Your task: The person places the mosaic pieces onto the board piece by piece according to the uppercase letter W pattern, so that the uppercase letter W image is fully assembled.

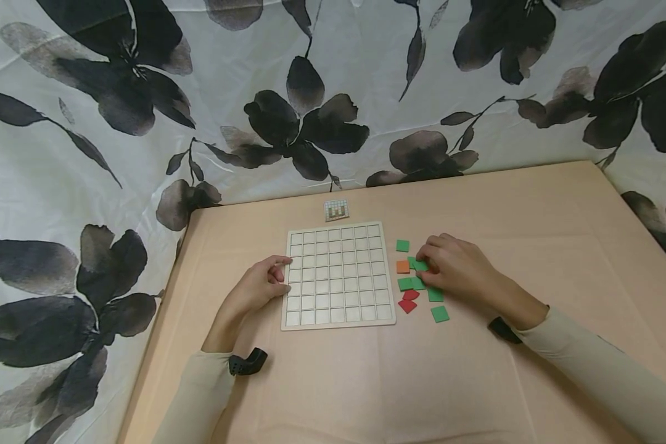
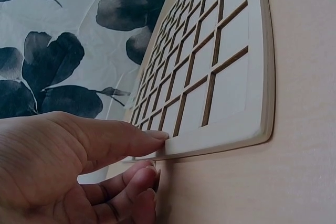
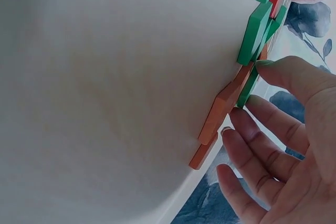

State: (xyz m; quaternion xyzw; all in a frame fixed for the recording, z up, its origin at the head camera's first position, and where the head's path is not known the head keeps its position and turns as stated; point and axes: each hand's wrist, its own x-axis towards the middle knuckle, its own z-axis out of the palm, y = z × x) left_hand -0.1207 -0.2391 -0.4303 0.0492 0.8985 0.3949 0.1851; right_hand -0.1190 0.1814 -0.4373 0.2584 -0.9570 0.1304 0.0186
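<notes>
A pale wooden board (image 1: pixel 338 271) with a grid of white squares lies on the table. My left hand (image 1: pixel 261 285) is at its left edge; in the left wrist view the straight thumb (image 2: pixel 131 136) rests on the rim while other fingers curl beside it. To the right of the board, my right hand (image 1: pixel 460 265) pinches a green square tile (image 3: pixel 248 88) between thumb and index finger, among loose tiles. Around it are an orange tile (image 1: pixel 402 267), red pieces (image 1: pixel 407 306) and more green tiles (image 1: pixel 405 283). In the right wrist view, orange pieces (image 3: pixel 216 114) lie beneath the fingers.
A small card with a grid pattern (image 1: pixel 336 210) lies behind the board. Single green tiles sit apart at the back (image 1: pixel 402 245) and front (image 1: pixel 439 314) of the group. A floral cloth (image 1: pixel 200 92) hangs behind the wooden table (image 1: pixel 533 216).
</notes>
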